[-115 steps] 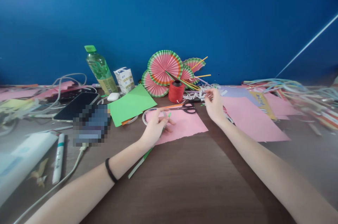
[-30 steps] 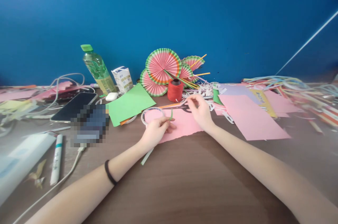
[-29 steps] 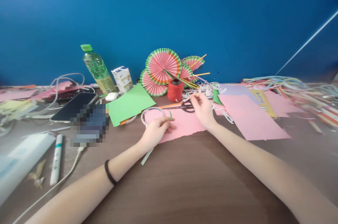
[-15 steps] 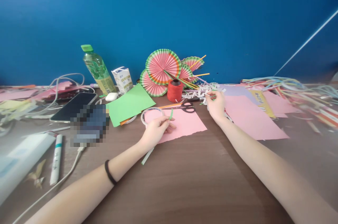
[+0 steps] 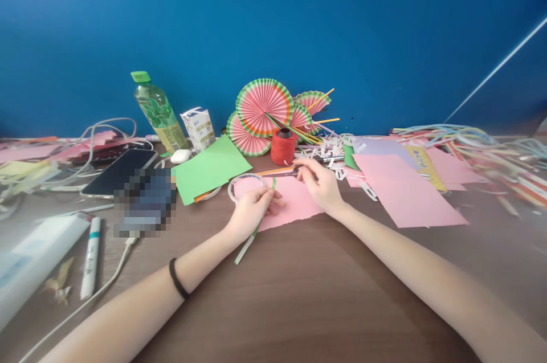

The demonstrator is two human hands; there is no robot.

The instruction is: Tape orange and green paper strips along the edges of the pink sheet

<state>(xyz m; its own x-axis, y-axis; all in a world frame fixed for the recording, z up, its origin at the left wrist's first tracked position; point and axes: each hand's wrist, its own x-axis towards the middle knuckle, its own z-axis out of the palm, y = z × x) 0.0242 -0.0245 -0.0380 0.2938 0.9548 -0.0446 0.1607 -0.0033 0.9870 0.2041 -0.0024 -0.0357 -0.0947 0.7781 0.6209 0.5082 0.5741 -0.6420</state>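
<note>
My left hand (image 5: 253, 209) pinches a narrow green strip (image 5: 245, 249); one end pokes up above the fingers and the other hangs below toward the table. Under that hand lies a pink paper (image 5: 294, 198) with a torn lower edge, beside a white tape ring (image 5: 231, 188). My right hand (image 5: 319, 183) is over the right part of this paper, its fingers bent and pointing left, with a small white piece (image 5: 288, 163) near the fingertips. Whether the fingers grip it is unclear. Scissors behind are mostly covered by my right hand. The red thread spool (image 5: 282, 148) stands just beyond.
Pleated paper fans (image 5: 264, 107) lean on the blue wall. Green paper (image 5: 213, 169), a bottle (image 5: 159, 115) and a small carton (image 5: 199, 129) are at the left, with a phone (image 5: 122, 174) and a marker (image 5: 90, 260). Pink sheets (image 5: 405, 192) and paper strips (image 5: 508, 158) lie right.
My right hand has moved left from the white scraps to the scissors and pink paper, uncovering a small green piece. My left hand stays nearly in place, its strip slightly turned.
</note>
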